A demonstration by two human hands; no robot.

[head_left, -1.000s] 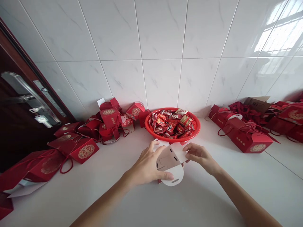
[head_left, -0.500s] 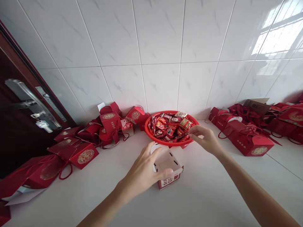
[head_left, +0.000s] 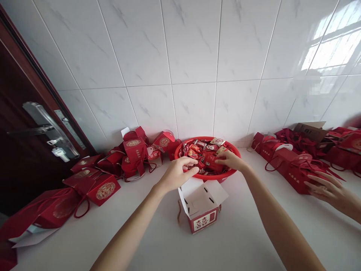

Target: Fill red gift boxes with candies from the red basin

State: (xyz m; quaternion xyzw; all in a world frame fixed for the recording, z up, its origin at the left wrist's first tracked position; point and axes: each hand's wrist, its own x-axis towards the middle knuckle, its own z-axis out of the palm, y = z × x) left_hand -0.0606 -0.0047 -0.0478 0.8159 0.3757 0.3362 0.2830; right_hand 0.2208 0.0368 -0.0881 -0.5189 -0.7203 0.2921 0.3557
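An open red and white box (head_left: pixel 202 222) stands on the white table, its flaps spread and its inside bare as far as it shows. Behind it, a red basin (head_left: pixel 236 149) holds many wrapped sweets (head_left: pixel 200 146). My left hand (head_left: pixel 176 172) is over the basin's front left edge, thumb and fingers apart, with nothing seen between them. At the basin's right side my right hand (head_left: pixel 231 160) reaches in among the sweets, its fingertips at a red packet (head_left: pixel 212 162); whether they grip it is unclear.
Red gift boxes (head_left: pixel 105 189) pile up on the left beside a door handle (head_left: pixel 50 128). More red boxes (head_left: pixel 291 171) line the right, where another person's hand (head_left: pixel 332 192) touches one. A tiled wall (head_left: pixel 194 109) rises behind.
My left hand has left the box and moved up to the basin. My right hand has moved left into the sweets. Another person's hand has come in at the right.
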